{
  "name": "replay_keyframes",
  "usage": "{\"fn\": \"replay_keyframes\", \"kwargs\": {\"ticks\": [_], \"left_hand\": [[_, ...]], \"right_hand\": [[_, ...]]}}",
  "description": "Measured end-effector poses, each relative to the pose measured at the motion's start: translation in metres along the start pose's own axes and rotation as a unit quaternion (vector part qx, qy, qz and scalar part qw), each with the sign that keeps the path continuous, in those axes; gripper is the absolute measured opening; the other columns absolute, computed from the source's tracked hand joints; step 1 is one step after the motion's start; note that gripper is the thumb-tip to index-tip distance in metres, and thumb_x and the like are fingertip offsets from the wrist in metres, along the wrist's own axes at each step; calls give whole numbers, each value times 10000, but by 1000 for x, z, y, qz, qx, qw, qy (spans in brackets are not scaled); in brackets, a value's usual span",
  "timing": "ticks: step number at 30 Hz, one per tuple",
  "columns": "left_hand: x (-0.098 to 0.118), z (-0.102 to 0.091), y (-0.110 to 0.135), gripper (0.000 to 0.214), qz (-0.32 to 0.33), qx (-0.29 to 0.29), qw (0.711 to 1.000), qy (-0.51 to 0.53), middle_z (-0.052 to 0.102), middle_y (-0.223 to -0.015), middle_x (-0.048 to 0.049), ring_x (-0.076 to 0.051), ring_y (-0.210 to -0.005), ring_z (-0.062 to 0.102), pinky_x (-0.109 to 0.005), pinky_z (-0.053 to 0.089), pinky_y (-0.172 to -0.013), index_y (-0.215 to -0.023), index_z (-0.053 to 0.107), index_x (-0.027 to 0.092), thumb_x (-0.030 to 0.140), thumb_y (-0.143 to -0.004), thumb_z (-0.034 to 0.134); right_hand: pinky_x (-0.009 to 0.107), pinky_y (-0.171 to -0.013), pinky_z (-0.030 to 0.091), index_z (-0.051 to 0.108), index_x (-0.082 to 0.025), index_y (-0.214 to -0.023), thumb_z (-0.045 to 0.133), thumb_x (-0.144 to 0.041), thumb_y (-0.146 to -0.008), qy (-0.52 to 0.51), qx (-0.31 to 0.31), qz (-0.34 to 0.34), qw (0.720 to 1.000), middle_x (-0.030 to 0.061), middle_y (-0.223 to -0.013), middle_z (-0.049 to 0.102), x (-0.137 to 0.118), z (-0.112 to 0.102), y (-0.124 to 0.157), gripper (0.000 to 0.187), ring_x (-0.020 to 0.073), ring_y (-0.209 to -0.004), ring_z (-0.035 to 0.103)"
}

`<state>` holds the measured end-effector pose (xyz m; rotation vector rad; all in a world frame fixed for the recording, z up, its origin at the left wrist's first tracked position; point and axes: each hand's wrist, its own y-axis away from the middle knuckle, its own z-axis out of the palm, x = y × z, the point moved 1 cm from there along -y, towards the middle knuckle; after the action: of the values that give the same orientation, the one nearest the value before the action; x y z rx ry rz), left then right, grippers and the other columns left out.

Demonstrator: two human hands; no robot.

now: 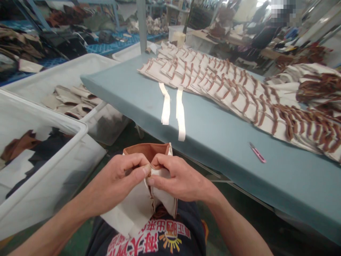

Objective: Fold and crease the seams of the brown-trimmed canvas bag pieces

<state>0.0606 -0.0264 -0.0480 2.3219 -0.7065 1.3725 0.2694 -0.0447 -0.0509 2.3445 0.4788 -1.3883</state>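
A sewn leather piece (138, 206), cream outside and brown inside, is held above my lap. Its brown inner face shows at the open top, and a seam runs down its middle. My left hand (122, 177) pinches the edge beside this seam between thumb and forefinger. Right against it, my right hand (177, 176) pinches the other side of the seam, the two thumbs almost touching. Parts of the piece are hidden behind my fingers. Two pale tape strips (180, 113) lie on the table's near edge, beyond my hands. Pink-handled thread snips (257, 153) rest on the table to the right.
A blue-green covered table (213, 135) slopes across the view, bearing long overlapping rows of similar cream-and-brown pieces (213, 81). White plastic bins (87, 129) with leather pieces stand at my left. Behind are blue racks with dark material, and a person (262, 35) sits at the back right.
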Motion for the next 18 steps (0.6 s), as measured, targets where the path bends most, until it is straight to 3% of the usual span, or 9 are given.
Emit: {"fn": "replay_keyframes", "kwargs": {"ticks": [5, 10, 14, 18], "left_hand": [[-8, 0, -5, 427, -10, 22, 1000, -1, 523, -651, 51, -124, -598, 456, -241, 378, -560, -690, 545, 206, 442, -1045, 539], [-15, -7, -5, 388, -40, -86, 995, -35, 622, -698, 28, -141, -653, 529, -242, 385, -589, -769, 668, 188, 465, -1028, 585], [-14, -11, -3, 374, 5, -120, 989, -89, 567, -640, 39, -133, -607, 488, -264, 327, -572, -721, 593, 202, 374, -1051, 560], [-11, -10, -2, 368, 58, -114, 983, -130, 453, -601, 63, -118, -555, 410, -287, 262, -552, -688, 484, 219, 305, -1041, 535]], "right_hand": [[284, -682, 314, 587, -204, -828, 785, -283, -961, 68, 19, -10, 997, -49, -783, 595, 1, 2, -1, 251, 134, -718, 512], [282, -699, 330, 626, -197, -859, 789, -199, -933, 108, -8, -65, 992, -28, -798, 633, 10, 3, -4, 179, 145, -735, 530], [281, -706, 346, 643, -198, -880, 742, -152, -929, 107, -43, -83, 990, -19, -804, 662, 12, 1, -6, 120, 155, -751, 553], [266, -705, 382, 658, -199, -928, 721, -144, -929, 64, -71, -86, 992, -21, -845, 687, 14, -3, -8, 84, 142, -736, 568]]}}
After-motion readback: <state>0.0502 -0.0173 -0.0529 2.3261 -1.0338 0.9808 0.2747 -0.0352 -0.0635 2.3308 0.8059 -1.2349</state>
